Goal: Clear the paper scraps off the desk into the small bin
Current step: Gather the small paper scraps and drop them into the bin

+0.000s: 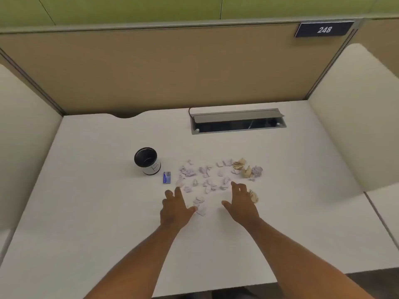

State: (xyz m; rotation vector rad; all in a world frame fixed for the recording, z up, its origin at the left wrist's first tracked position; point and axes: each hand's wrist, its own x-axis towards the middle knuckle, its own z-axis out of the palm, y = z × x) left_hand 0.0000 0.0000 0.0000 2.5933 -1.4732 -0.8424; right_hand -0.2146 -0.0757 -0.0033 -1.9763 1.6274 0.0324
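Note:
Several white paper scraps [206,179] lie scattered across the middle of the white desk [86,212]. Tan crumpled balls [239,164] and a pale crumpled one [257,171] sit at the right end of the scatter, and another tan ball [254,196] lies just right of my right hand. The small bin [147,161], a black-rimmed white cup, stands upright to the left of the scraps. My left hand [175,209] hovers open by the near scraps [200,207], thumb touching one. My right hand [240,203] is open, palm down, fingers spread over the scatter's near right side.
A small blue eraser-like block [167,177] lies between the bin and the scraps. A grey cable hatch [237,123] is set into the desk at the back. Beige partition walls enclose the desk on three sides, with a number plate [324,29] at top right.

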